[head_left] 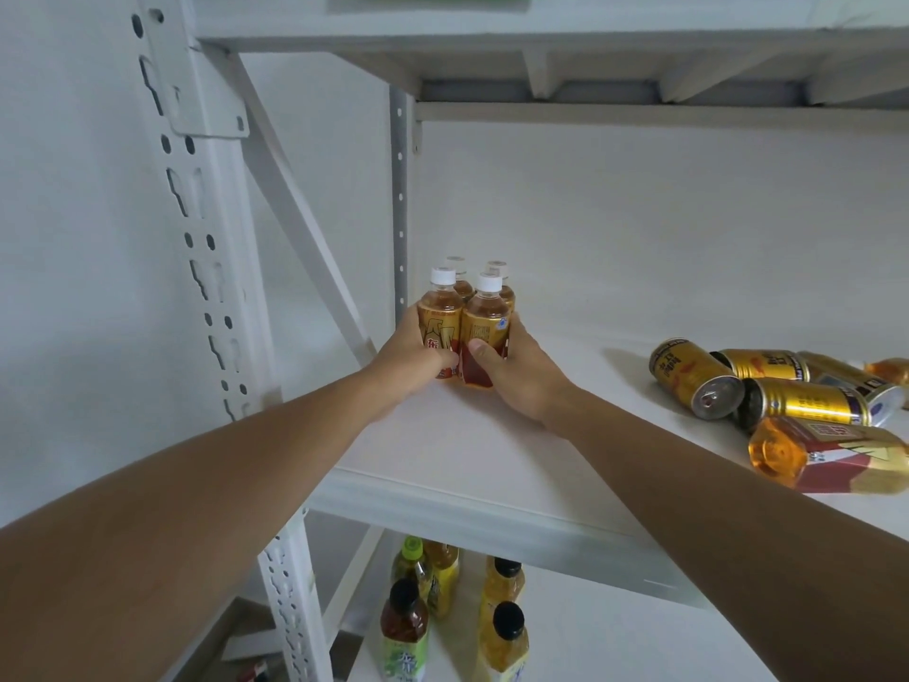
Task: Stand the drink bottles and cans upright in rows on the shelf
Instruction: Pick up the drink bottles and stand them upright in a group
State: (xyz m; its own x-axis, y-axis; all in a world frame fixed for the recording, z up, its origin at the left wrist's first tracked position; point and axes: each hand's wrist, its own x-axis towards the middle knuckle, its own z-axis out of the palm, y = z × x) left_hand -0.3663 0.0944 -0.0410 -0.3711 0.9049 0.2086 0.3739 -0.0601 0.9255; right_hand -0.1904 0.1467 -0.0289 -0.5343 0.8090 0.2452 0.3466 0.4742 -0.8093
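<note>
head view: toppled cans [767,381] rightward

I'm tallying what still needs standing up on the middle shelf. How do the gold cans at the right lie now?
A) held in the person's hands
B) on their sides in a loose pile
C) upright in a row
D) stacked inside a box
B: the gold cans lie tipped on their sides in a loose cluster on the shelf, apart from the four upright bottles that both hands hold.
</note>
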